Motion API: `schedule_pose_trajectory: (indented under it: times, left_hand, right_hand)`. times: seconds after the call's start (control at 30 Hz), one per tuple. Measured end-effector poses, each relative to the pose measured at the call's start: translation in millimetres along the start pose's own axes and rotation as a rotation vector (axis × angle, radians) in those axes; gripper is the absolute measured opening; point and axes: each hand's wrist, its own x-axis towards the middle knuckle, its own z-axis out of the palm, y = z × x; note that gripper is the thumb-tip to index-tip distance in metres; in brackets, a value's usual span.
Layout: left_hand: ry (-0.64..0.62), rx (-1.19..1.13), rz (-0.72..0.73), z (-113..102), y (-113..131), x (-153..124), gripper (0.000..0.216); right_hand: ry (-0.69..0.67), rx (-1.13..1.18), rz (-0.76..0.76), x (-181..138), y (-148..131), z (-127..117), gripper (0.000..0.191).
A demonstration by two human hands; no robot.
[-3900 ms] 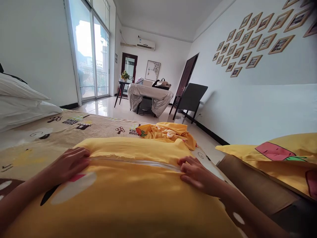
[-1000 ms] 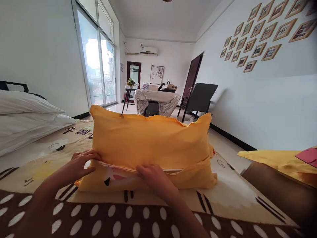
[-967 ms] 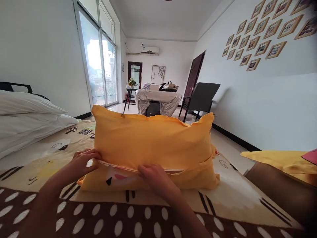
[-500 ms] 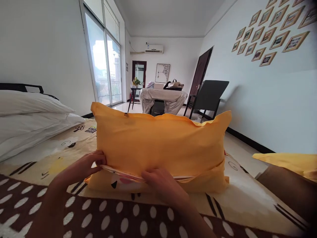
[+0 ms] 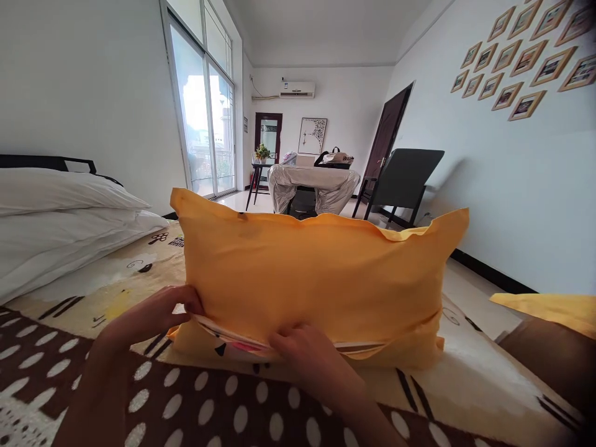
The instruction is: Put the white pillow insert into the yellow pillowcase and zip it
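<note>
A stuffed yellow pillow (image 5: 316, 279) stands on its long edge on the patterned bedspread (image 5: 209, 403) in front of me. Its open seam runs along the bottom and shows a white and pink lining. My left hand (image 5: 156, 310) pinches the left end of that seam, fingers closed on the fabric. My right hand (image 5: 307, 357) grips the seam near the middle, fingers curled over the fabric edge.
White pillows (image 5: 65, 211) are stacked at the left. Another yellow pillow (image 5: 549, 307) lies at the right on a brown surface. Beyond the bed are a covered table (image 5: 314, 183), a dark chair (image 5: 405, 180), a glass door (image 5: 205, 124) and framed pictures (image 5: 521, 56) on the right wall.
The pillow, earlier flat under my hands, now stands on edge. Over the last second my right hand slid slightly right along the seam and the view shifted.
</note>
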Motion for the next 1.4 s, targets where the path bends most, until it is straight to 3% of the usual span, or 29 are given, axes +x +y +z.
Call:
schedule_pose_trajectory:
  times: [0.23, 0.33, 0.47, 0.57, 0.63, 0.77, 0.87, 0.93, 1.07, 1.4]
  left_hand:
    - [0.002, -0.002, -0.018, 1.3, -4.0, -7.5, 0.011]
    - [-0.003, 0.0, -0.023, 1.4, -1.6, -8.7, 0.011]
    - [-0.004, -0.022, -0.036, -1.0, 8.3, -8.7, 0.012]
    - [-0.018, -0.041, -0.054, -3.5, 16.8, -8.9, 0.013]
    - [-0.021, -0.051, -0.063, -4.9, 21.2, -9.1, 0.013]
    - [-0.028, -0.059, -0.075, -7.3, 26.0, -10.1, 0.013]
    - [-0.044, -0.076, -0.056, -8.6, 26.9, -11.8, 0.012]
    - [-0.042, -0.069, -0.047, -8.9, 27.0, -12.9, 0.01]
    - [-0.04, -0.051, -0.022, -7.8, 28.3, -13.0, 0.007]
    - [-0.019, 0.022, 0.011, -4.9, 29.0, -9.6, 0.007]
  right_hand:
    - [-0.058, -0.001, 0.005, -1.1, -6.3, -4.5, 0.02]
    - [-0.026, 0.008, -0.008, -2.3, -8.8, -3.9, 0.006]
    - [0.21, 0.034, 0.001, -4.6, -16.9, 0.0, 0.024]
    - [0.441, 0.082, -0.031, -0.7, -30.9, 5.1, 0.02]
    - [0.501, 0.144, -0.104, 8.4, -43.9, 9.7, 0.013]
    - [0.384, 0.196, -0.198, 43.1, -70.1, 18.9, 0.026]
    - [0.284, 0.19, -0.077, 70.8, -84.1, 26.0, 0.025]
    - [0.287, 0.206, 0.031, 82.7, -90.6, 32.8, 0.018]
    - [0.476, 0.178, 0.119, 89.5, -97.7, 51.1, 0.012]
    - [0.902, 0.059, 0.027, 93.5, -98.8, 72.9, 0.015]
